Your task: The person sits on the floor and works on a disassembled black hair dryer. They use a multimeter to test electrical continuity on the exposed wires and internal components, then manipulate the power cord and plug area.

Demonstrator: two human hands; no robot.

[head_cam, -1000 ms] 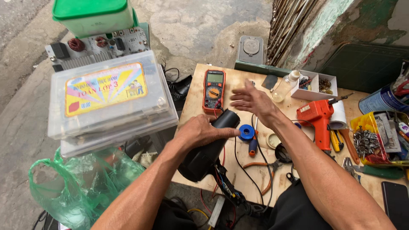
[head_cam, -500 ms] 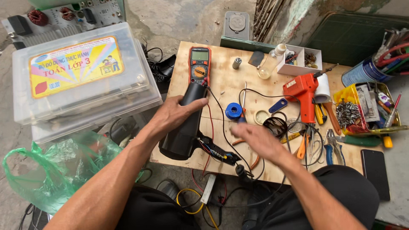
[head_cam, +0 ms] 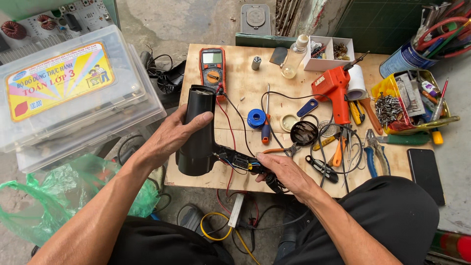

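Two hands are wrapped around one black hair dryer point(head_cam: 197, 128) at the middle of the frame. Its fat barrel is gripped by the left hand point(head_cam: 169, 135). Its open handle, wires showing, is held by the right hand point(head_cam: 284, 172), lower right.

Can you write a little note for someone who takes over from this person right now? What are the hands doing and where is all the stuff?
Left hand: wrapped around the barrel of the black hair dryer, which lies on the wooden board.
Right hand: gripping the dryer's opened handle, where small coloured wires show.
Nearby: multimeter just above the barrel, blue solder spool, round black grille, orange soldering gun, pliers to the right.
Done: handle is open, wiring bare.
Left: handle not closed; the grille lies loose on the board.
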